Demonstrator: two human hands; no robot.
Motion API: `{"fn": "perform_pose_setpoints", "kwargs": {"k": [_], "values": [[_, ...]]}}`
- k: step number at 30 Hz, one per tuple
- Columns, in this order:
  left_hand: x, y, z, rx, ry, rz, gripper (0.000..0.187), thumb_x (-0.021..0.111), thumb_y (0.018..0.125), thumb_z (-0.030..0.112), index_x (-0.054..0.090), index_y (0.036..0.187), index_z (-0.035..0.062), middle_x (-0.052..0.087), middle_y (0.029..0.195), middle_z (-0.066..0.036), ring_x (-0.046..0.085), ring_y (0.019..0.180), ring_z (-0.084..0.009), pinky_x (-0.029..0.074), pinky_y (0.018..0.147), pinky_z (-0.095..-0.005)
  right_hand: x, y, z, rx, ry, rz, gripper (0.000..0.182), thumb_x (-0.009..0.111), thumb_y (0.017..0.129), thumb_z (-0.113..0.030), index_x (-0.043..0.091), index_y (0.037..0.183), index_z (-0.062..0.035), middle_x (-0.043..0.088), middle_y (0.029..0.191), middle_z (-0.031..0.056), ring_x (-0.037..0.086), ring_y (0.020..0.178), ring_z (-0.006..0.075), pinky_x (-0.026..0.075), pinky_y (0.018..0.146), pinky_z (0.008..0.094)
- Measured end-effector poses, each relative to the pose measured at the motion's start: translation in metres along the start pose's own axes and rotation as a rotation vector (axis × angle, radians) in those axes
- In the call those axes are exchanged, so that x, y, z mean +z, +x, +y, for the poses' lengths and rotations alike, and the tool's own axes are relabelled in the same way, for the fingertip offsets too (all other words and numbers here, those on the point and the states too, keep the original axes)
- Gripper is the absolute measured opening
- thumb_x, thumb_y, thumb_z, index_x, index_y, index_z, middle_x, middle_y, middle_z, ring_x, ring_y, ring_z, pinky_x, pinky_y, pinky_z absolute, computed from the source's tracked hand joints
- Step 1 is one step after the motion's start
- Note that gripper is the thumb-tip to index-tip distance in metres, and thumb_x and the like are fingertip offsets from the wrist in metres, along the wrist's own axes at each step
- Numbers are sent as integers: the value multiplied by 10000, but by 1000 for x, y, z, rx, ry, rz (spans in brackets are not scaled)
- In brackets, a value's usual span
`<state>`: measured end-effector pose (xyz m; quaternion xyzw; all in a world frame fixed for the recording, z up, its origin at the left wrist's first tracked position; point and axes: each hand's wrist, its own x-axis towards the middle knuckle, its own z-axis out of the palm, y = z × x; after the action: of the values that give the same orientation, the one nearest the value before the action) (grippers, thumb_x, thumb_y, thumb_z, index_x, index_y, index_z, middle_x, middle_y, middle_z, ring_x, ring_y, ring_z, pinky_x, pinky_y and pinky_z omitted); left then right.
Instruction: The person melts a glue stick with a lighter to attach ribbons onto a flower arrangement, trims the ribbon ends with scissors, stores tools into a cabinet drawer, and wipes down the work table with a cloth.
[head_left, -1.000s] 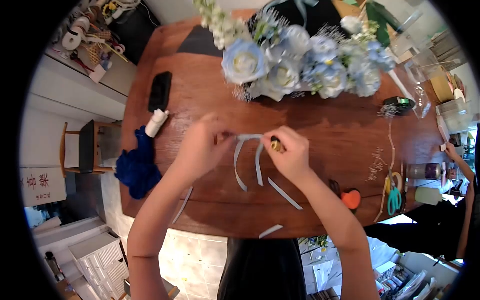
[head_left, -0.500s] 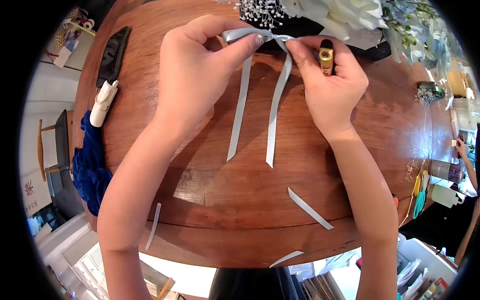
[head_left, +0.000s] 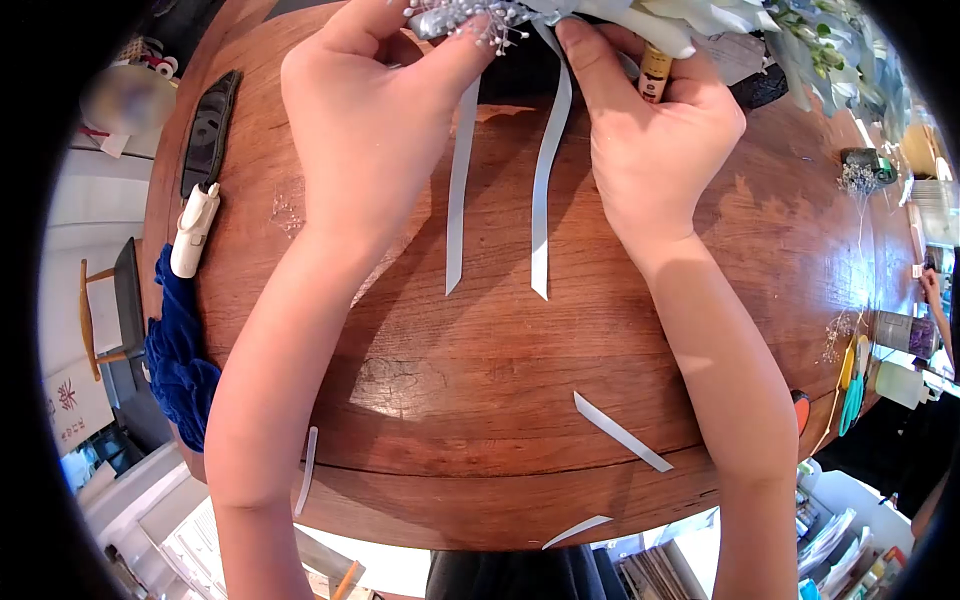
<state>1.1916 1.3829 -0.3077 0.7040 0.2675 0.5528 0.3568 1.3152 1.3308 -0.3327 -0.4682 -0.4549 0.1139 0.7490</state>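
At the top of the view, my left hand (head_left: 385, 120) is closed, its thumb and fingers pinching a pale blue ribbon (head_left: 541, 200) by a loop. My right hand (head_left: 665, 145) is closed on the same ribbon, to the right of its knot. Two slant-cut ribbon tails hang down between the hands. A small tube with a gold label (head_left: 654, 75) is also tucked in my right fingers. White and pale blue flowers (head_left: 720, 18) and sprigs of baby's breath (head_left: 490, 22) lie against the hands and partly hide the fingertips and knot.
Cut ribbon scraps (head_left: 622, 432) lie on the wooden table (head_left: 450, 380). On the left are a dark case (head_left: 210, 130), a cream-coloured device (head_left: 195, 230) and a blue cloth (head_left: 182, 370). Teal-handled scissors (head_left: 852, 395) lie at the right edge. Another person's hand (head_left: 932, 290) shows far right.
Both hands have moved up in the view with the ribbon, closer to the flowers. Baby's breath and petals now cover parts of the ribbon and fingertips. The tails hang higher in the view.
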Motion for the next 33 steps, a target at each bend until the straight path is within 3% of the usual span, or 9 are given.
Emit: {"fn": "perform_pose_setpoints", "kwargs": {"k": [2, 5, 11, 14, 18, 30, 33], "values": [[0, 0, -2, -33, -41, 12, 152, 619, 765, -63, 639, 914, -40, 651, 827, -15, 568, 751, -55, 454, 678, -208, 4, 0, 7, -4, 76, 18, 109, 669, 816, -7, 625, 902, 43, 627, 777, -2, 503, 672, 34, 422, 611, 200], [-9, 3, -6, -70, 100, 35, 177, 709, 806, 103, 690, 940, -12, 671, 820, -12, 563, 705, -37, 436, 624, -172, 1, 0, 3, -2, -49, -3, 103, 663, 819, -7, 624, 897, 48, 630, 779, 3, 501, 675, 31, 419, 613, 198], [-5, 2, 2, -103, 261, 11, 171, 702, 808, 95, 691, 925, -30, 676, 823, -25, 564, 730, -42, 445, 664, -185, 2, 4, 5, -14, -52, 30, 106, 657, 805, 11, 621, 893, 57, 642, 783, 17, 511, 680, 40, 422, 618, 212], [-4, 3, 0, -70, 221, -6, 194, 710, 801, 88, 658, 945, -31, 669, 843, -26, 573, 748, -47, 453, 668, -193, 1, 5, 7, -25, -87, 38, 117, 654, 800, 18, 618, 902, 61, 645, 798, 23, 516, 697, 47, 425, 629, 217], [21, 2, 5, 15, 7, 88, 143, 618, 774, -60, 638, 915, -44, 652, 825, -19, 574, 757, -64, 459, 684, -216, 8, 7, 1, 8, 14, 72, 128, 649, 802, 19, 611, 913, 69, 644, 821, 31, 514, 721, 47, 422, 646, 214], [17, 4, -7, -39, -87, 75, 159, 620, 756, -64, 635, 913, -41, 644, 822, -28, 565, 750, -72, 452, 681, -221, 9, 8, 12, -100, 46, 35, 152, 676, 774, -18, 614, 892, 56, 655, 806, 38, 537, 702, 69, 440, 643, 234], [24, 1, 2, -3, -20, 110, 161, 617, 751, -68, 634, 908, -38, 642, 816, -28, 568, 755, -77, 454, 686, -223, 11, 10, 5, -89, -92, 56, 144, 674, 769, -10, 620, 888, 51, 662, 804, 44, 550, 707, 78, 451, 657, 245]]}}
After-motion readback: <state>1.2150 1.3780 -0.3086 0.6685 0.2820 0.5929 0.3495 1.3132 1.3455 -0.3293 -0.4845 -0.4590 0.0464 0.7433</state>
